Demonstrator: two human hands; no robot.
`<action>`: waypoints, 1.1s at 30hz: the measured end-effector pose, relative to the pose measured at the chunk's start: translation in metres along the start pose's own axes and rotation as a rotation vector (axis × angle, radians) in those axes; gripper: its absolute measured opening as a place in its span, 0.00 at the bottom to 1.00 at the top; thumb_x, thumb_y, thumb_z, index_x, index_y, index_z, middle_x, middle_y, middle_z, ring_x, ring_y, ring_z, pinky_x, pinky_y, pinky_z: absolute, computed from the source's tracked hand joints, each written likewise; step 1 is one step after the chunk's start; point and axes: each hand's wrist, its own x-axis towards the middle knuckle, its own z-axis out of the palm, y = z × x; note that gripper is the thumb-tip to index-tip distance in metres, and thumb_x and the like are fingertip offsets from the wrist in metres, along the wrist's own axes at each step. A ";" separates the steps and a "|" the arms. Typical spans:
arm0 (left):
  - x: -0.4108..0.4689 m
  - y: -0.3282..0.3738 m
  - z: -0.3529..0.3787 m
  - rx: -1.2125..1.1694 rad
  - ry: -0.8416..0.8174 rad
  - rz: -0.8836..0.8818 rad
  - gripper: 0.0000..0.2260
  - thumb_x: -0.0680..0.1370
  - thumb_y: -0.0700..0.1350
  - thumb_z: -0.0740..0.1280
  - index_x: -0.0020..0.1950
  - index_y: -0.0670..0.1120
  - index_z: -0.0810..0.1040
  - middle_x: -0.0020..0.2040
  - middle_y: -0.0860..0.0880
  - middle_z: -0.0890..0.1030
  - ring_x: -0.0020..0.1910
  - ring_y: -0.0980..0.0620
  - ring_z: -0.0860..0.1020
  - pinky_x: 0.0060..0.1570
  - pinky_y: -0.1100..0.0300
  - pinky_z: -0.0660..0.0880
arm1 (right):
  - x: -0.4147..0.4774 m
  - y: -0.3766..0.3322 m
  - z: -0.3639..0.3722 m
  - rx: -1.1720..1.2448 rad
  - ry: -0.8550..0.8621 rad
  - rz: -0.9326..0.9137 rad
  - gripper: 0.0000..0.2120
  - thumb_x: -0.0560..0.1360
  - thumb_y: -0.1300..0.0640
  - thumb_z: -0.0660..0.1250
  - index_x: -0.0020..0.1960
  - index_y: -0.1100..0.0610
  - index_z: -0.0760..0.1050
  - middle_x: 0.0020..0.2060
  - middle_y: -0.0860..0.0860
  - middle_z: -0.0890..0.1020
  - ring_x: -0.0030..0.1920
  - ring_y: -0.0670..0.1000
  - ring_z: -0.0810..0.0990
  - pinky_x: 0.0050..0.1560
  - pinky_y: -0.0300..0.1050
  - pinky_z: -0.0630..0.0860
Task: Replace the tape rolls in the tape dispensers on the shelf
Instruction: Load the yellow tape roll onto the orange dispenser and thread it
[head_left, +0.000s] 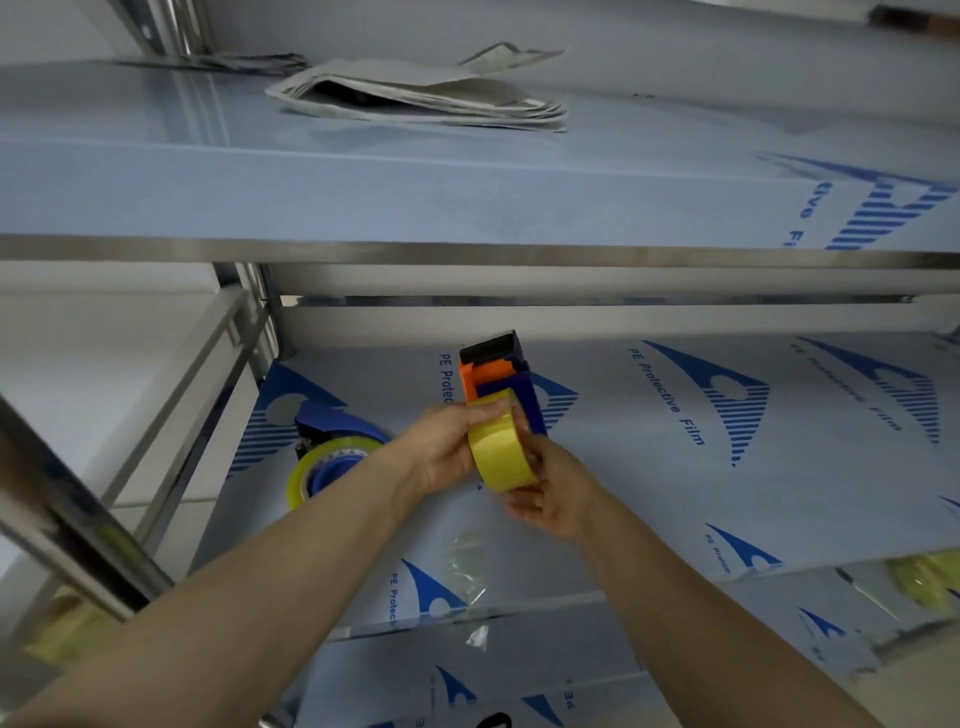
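The gripped yellow tape roll (501, 457) hides the lower body of the blue-and-orange plastic dispenser (493, 364); left of the grip, a forearm (311, 519) covers part of a second blue dispenser (337, 422).

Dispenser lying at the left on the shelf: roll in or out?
In. The dispenser has a yellowish roll seated around its blue hub.

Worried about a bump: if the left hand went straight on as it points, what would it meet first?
Probably the dispenser, just behind the roll the left hand grips; depth unclear.

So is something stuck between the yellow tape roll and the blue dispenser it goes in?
The left hand and right hand hold the yellow tape roll right against the blue dispenser; nothing visible sits between them.
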 end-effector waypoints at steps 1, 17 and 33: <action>0.001 -0.001 0.000 0.026 0.050 0.027 0.06 0.75 0.36 0.67 0.51 0.40 0.77 0.47 0.42 0.81 0.44 0.47 0.81 0.43 0.55 0.81 | 0.001 0.000 -0.002 -0.019 0.083 -0.061 0.12 0.75 0.47 0.63 0.50 0.56 0.74 0.40 0.56 0.78 0.38 0.52 0.76 0.39 0.44 0.73; -0.004 0.008 -0.011 -0.039 0.113 -0.003 0.12 0.77 0.39 0.54 0.54 0.40 0.75 0.37 0.43 0.84 0.38 0.46 0.82 0.41 0.54 0.76 | -0.006 0.000 -0.004 -0.464 -0.087 -0.656 0.10 0.71 0.60 0.71 0.48 0.66 0.79 0.40 0.56 0.83 0.37 0.44 0.82 0.39 0.35 0.78; -0.015 0.005 -0.009 0.024 0.255 0.026 0.17 0.78 0.40 0.63 0.65 0.35 0.72 0.56 0.37 0.80 0.48 0.43 0.81 0.42 0.50 0.81 | -0.021 -0.007 0.004 -0.357 -0.005 -0.654 0.22 0.70 0.63 0.71 0.61 0.52 0.69 0.48 0.52 0.77 0.47 0.50 0.79 0.45 0.46 0.79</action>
